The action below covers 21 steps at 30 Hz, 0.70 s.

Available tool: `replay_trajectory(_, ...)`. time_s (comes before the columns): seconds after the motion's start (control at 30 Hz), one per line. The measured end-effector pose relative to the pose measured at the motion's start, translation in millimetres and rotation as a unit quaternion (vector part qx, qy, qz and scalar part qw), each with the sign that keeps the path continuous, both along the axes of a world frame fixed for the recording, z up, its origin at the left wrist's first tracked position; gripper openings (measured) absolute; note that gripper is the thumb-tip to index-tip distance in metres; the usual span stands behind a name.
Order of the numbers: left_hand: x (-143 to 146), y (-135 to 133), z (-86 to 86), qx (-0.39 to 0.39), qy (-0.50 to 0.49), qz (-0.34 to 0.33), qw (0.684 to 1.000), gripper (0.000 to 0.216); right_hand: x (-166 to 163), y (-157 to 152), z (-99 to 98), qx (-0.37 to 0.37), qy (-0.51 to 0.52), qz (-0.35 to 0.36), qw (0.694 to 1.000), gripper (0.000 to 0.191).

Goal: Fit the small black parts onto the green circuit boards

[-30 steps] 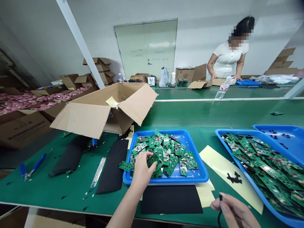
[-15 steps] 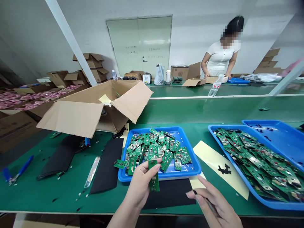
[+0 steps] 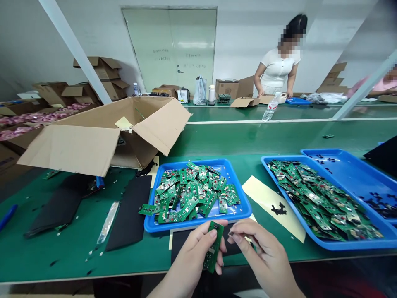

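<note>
My left hand (image 3: 194,253) grips a narrow green circuit board (image 3: 214,248) between thumb and fingers, held tilted over the table's front edge. Just right of it, my right hand (image 3: 265,254) is closed in a pinch. A tiny dark piece (image 3: 231,234) shows at its fingertips, too small to name, close to the board but seemingly apart from it. Behind both hands a blue tray (image 3: 198,222) holds a loose pile of green circuit boards (image 3: 192,192). Under the hands lies a black sheet (image 3: 181,244), partly covered.
A second blue tray (image 3: 325,244) at right is heaped with boards; another blue tray (image 3: 350,169) behind holds small black parts. Cream paper (image 3: 262,196) carries black pieces (image 3: 278,208). An open carton (image 3: 77,142) stands left. Across the bench, a person (image 3: 277,70) stands near boxes.
My right hand has moved left, from beside the tray to right beside the board. My left hand, still holding the board, has come lower and slightly right. The whole view has shifted.
</note>
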State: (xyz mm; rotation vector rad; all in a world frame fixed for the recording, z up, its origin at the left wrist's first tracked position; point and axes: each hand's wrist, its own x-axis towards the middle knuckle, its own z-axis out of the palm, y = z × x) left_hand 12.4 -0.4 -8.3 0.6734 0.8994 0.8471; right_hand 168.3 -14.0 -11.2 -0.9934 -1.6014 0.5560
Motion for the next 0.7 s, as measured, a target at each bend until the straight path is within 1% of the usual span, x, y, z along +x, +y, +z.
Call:
replay_trajectory(0.07, 0.8, -3.3, 4.5, 0.004, -0.013, -0.007, 1.000, 0.028, -0.8, 0.5, 3.9, 0.021, -0.011, 0.003, 1.000, 0.014)
replay_trajectory(0.13, 2.4, -6.6, 8.7, 0.007, -0.026, -0.018, 0.999, 0.031, -1.0, 0.4, 5.7, 0.038, -0.038, 0.010, 0.998, 0.020)
replay_trajectory(0.27, 5.5, -10.9, 16.0, 0.000, -0.017, -0.016, 1.000, 0.031, -0.2, -3.2, 2.8, 0.075, -0.099, -0.007, 0.992, 0.044)
replay_trajectory(0.33, 6.3, -11.4, 16.7, 0.012, -0.006, -0.013, 1.000, 0.035, 0.2, -5.4, 2.2, 0.083, -0.118, -0.010, 0.989, 0.051)
replay_trajectory(0.43, 7.0, -11.9, 14.0, 0.045, -0.005, -0.029, 0.999, 0.038, 0.7, -6.4, 5.9, 0.095, -0.136, 0.015, 0.986, 0.054)
replay_trajectory(0.53, 8.1, -14.8, 13.1, 0.052, 0.014, -0.026, 0.998, 0.036, 1.0, -4.7, 11.9, 0.113, -0.157, 0.046, 0.980, 0.054)
replay_trajectory(0.6, 8.8, -17.7, 16.5, 0.050, 0.029, -0.011, 0.998, 0.034, 1.1, -3.2, 14.6, 0.122, -0.171, 0.050, 0.976, 0.051)
replay_trajectory(0.7, 8.9, -20.7, 26.1, 0.038, 0.052, 0.000, 0.998, 0.033, 1.1, -1.8, 16.4, 0.132, -0.181, 0.047, 0.973, 0.046)
